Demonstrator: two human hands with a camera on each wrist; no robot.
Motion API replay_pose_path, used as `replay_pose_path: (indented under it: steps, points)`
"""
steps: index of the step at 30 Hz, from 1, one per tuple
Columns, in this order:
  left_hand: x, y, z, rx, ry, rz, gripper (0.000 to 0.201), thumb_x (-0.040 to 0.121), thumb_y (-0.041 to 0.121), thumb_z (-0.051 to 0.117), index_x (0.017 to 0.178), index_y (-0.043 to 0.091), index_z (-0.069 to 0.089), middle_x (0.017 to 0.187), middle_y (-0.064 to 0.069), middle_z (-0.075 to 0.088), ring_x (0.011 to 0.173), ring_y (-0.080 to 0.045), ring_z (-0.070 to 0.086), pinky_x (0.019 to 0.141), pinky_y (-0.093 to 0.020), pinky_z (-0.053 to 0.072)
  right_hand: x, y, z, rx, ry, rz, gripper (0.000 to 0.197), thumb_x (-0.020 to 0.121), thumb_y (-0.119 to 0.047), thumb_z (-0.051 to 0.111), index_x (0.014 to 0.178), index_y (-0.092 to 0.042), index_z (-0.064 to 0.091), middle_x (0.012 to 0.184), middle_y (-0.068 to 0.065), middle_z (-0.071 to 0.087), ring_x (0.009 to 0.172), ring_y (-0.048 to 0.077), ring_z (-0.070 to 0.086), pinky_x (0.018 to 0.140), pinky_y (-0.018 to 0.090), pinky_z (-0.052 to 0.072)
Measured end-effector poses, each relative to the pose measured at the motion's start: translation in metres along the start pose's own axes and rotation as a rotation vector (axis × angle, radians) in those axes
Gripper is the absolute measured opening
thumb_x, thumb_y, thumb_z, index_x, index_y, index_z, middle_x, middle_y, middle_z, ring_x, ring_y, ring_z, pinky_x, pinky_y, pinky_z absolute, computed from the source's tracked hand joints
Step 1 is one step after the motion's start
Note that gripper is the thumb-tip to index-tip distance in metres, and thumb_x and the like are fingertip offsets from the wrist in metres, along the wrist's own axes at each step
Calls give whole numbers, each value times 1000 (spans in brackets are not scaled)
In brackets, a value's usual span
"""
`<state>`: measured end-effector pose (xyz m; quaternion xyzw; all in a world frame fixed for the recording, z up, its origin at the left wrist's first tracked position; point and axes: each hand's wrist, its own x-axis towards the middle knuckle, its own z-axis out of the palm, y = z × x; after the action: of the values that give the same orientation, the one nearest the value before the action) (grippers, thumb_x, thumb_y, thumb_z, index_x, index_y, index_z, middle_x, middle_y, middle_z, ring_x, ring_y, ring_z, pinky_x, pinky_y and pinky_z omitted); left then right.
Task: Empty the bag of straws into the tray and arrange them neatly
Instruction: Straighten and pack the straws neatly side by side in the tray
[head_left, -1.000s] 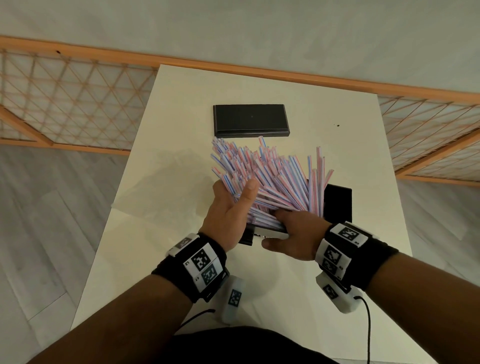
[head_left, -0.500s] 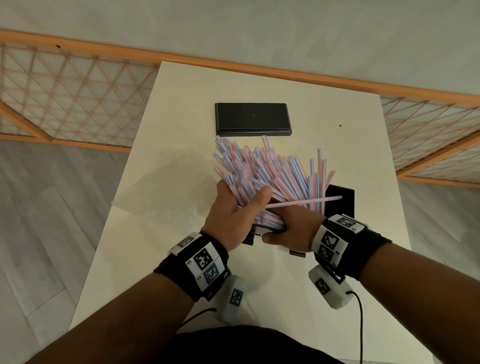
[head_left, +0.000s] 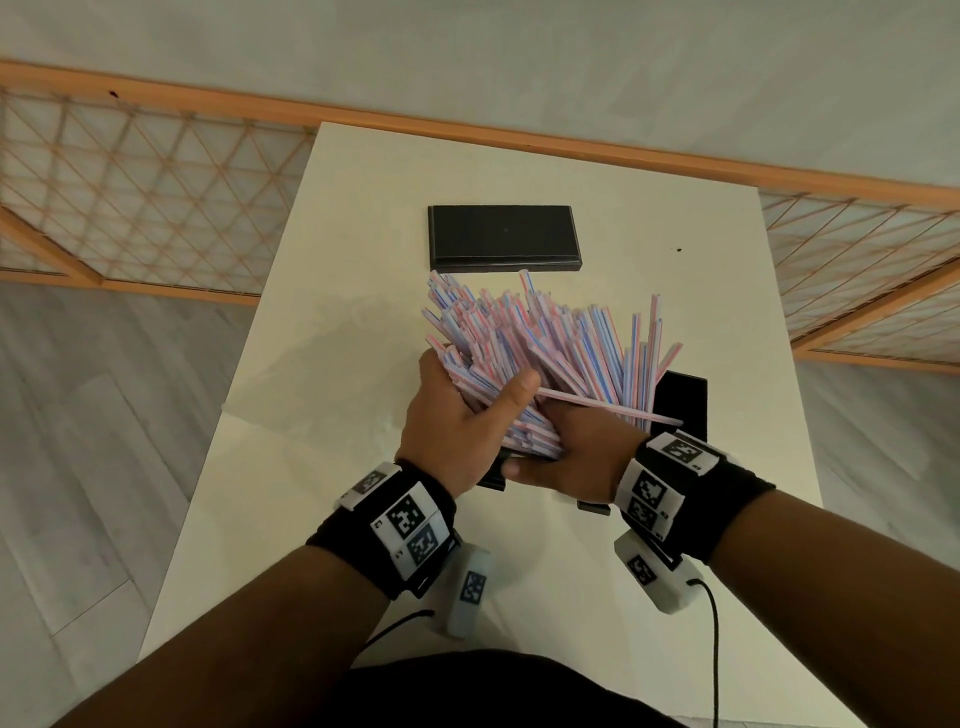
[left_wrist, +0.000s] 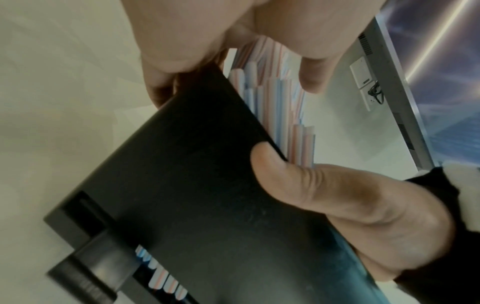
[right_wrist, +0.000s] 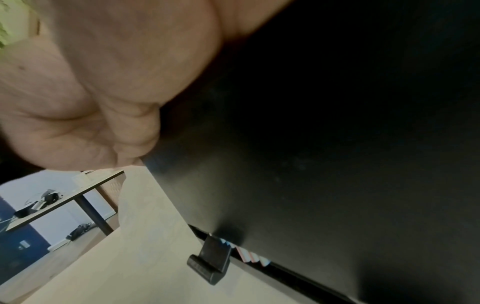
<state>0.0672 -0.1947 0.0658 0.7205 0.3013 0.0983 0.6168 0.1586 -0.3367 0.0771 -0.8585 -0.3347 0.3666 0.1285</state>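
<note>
Room: a pale surface (head_left: 332, 467) stands against a grey wall with wooden lattice panels on both sides.
Straws: a thick fan of pink-and-blue striped straws (head_left: 545, 358) sits in the black tray (head_left: 685, 402), their near ends bunched, the far ends splayed toward the flat black lid (head_left: 501, 236) lying further back.
Left hand: the left hand (head_left: 457, 415) curls round the bunch from the left, thumb across the top.
Right hand: the right hand (head_left: 571, 452) grips the tray's near edge and the straw ends; its thumb presses the tray's underside.
Stray: one straw (head_left: 613, 408) lies crosswise over the rest.
Doing it well: squeeze from both sides, tap the ends against the tray wall, and turn the crosswise straw parallel.
Since before: the crosswise straw has tipped lower at its right end; both hands keep their grip.
</note>
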Motion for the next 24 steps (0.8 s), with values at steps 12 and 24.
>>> replay_pose_path:
  steps: [12, 24]
  points:
    - [3, -17, 1, 188, -73, -53, 58, 80, 38, 85, 120, 30, 44, 103, 21, 65, 86, 19, 55, 66, 2, 40, -64, 7, -29, -110, 304, -18, 24, 82, -44, 66, 83, -21, 61, 73, -6, 60, 67, 18, 55, 62, 27, 44]
    - [4, -22, -1, 107, -145, -33, 96, 55, 82, 77, 131, 30, 49, 119, 14, 71, 111, -7, 68, 98, -40, 57, -35, 30, -34, -219, 263, 148, 20, 83, -35, 66, 75, -17, 69, 74, 1, 67, 76, 24, 61, 67, 29, 48]
